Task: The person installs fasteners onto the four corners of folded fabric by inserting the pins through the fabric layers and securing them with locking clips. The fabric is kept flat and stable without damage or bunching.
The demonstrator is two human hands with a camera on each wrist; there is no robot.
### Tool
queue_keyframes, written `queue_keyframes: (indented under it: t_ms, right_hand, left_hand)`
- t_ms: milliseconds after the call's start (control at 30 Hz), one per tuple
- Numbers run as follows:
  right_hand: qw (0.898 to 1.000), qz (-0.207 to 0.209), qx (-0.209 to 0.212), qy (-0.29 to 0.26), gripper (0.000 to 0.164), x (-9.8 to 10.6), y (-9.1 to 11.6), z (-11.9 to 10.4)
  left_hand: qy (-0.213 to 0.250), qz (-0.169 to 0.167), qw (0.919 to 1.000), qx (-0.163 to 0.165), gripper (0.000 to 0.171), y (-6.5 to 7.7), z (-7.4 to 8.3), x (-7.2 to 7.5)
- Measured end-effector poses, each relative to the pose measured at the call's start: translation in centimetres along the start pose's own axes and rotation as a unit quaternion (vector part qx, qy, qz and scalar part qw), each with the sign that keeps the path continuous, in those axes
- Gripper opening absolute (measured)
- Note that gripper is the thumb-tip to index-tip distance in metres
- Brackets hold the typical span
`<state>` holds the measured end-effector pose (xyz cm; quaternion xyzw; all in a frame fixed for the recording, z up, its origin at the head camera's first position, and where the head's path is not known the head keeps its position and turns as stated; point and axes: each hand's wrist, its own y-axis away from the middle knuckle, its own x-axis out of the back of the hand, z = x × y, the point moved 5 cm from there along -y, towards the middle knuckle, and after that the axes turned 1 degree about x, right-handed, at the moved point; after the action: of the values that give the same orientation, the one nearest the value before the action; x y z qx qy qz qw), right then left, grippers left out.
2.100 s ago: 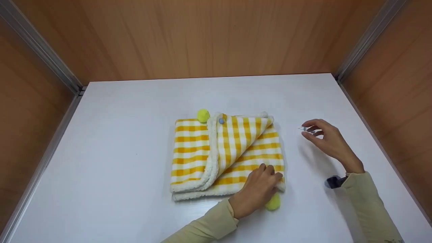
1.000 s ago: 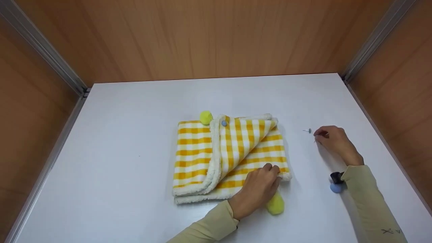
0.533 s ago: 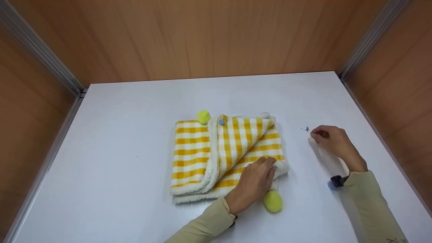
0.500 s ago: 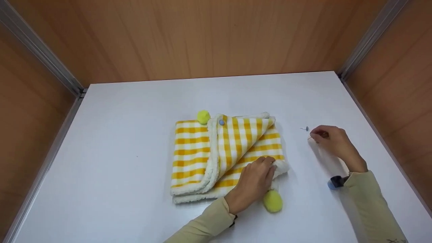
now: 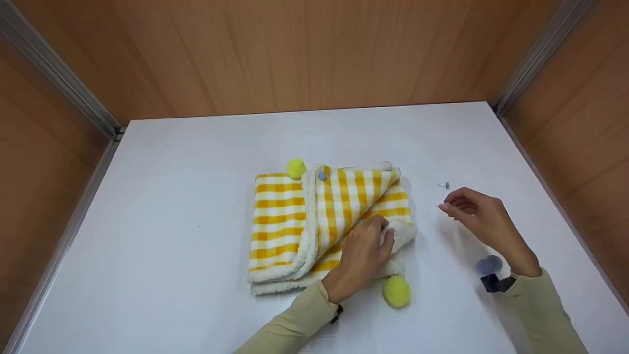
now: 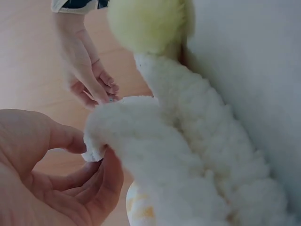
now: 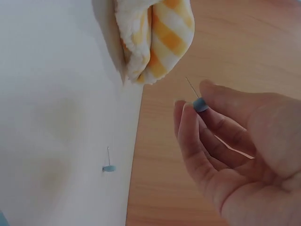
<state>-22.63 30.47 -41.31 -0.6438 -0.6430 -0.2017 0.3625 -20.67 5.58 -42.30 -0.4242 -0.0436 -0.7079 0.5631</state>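
Observation:
A yellow-and-white checked blanket (image 5: 278, 221) with white fleecy edging lies folded on the table. My left hand (image 5: 361, 255) pinches its lower right corner between thumb and fingers. That corner is lifted and turned back, with the fleecy underside (image 6: 150, 146) showing in the left wrist view. To the right of the blanket, my right hand (image 5: 481, 219) pinches a twist pin (image 7: 200, 104) by its blue head, its thin shaft pointing outward. A second twist pin (image 5: 446, 185) lies on the table just beyond the right hand. One blue round head (image 5: 322, 176) sits on the blanket's folded-over flap.
Yellow pompoms hang at the blanket's edges, one at the top (image 5: 296, 168) and one at the bottom (image 5: 396, 291). Two blue-grey round discs (image 5: 486, 265) lie by the right wrist. Wooden panels (image 5: 314, 54) enclose the white table (image 5: 147, 196) at the back and sides.
My left hand has drawn the blanket corner up and leftward, turning it back. One twist pin was put down on the table; the right hand then moved slightly toward the blanket with the other.

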Motion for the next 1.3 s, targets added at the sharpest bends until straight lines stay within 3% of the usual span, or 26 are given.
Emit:
queue_keyframes:
  t_ms: [200, 367, 667, 1033, 1300]
  right_hand:
    - [0.999, 0.025, 0.047, -0.010, 0.018, -0.5, 1.2, -2.3]
    - [0.995, 0.017, 0.087, -0.041, 0.021, -1.8, 2.1, -4.1]
    - [0.974, 0.011, 0.207, -0.087, 0.034, -4.5, 2.8, -5.8]
    - [0.972, -0.002, 0.213, -0.103, 0.032, -6.1, 2.6, -6.1]
    - [0.973, 0.007, 0.201, -0.117, 0.036, -6.7, 2.4, -5.6]
  left_hand:
    - [0.005, 0.014, 0.9999, -0.001, 0.006, -0.3, -0.1, 0.3]
    - [0.009, 0.014, 0.9999, 0.004, 0.006, -0.6, -0.2, 0.5]
    - [-0.013, 0.020, 0.9997, 0.001, 0.007, -0.5, -0.1, 0.7]
    - [-0.011, 0.001, 0.9999, -0.006, 0.009, -0.5, 0.1, 0.5]
    - [-0.039, -0.016, 0.9981, -0.045, 0.008, -0.4, 0.6, 0.4]
